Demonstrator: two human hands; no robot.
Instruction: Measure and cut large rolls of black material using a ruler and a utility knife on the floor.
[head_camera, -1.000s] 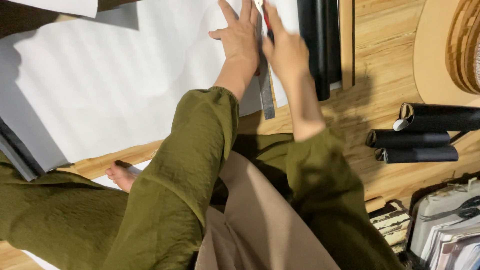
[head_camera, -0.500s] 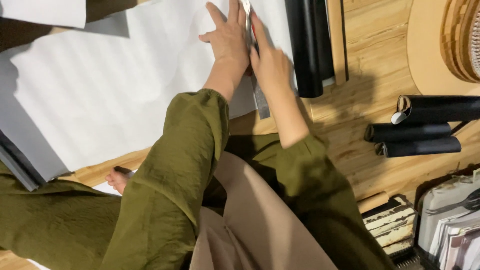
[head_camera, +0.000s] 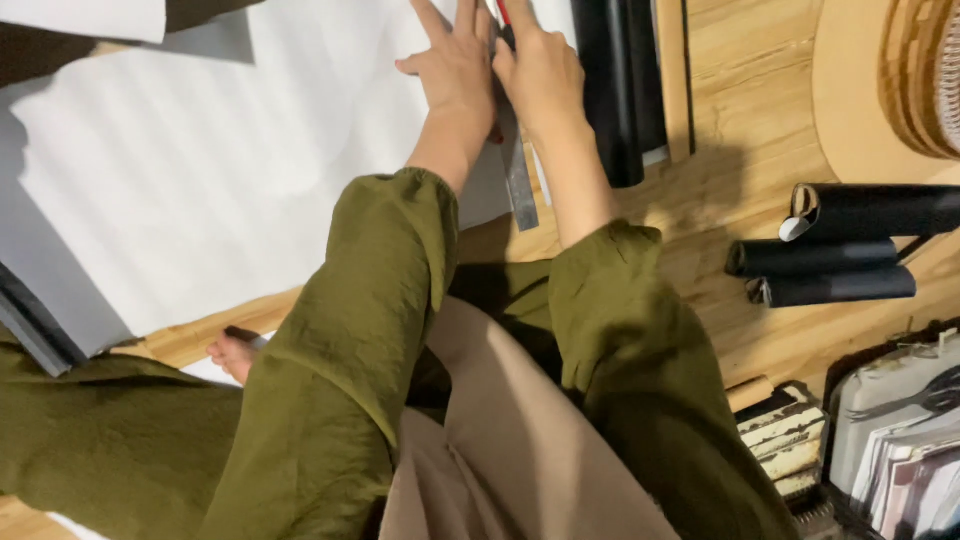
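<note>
Two hands at a metal ruler on a big white sheet

Over the last second both hands have slid further up the sheet along the ruler, so the work is advancing along that edge. The left hand lies flat, fingers spread wide, pressing the white paper sheet just beside the metal ruler. The right hand is curled narrowly around a red-handled tool held against the ruler; black rolls lie well apart on the wooden floor.
</note>
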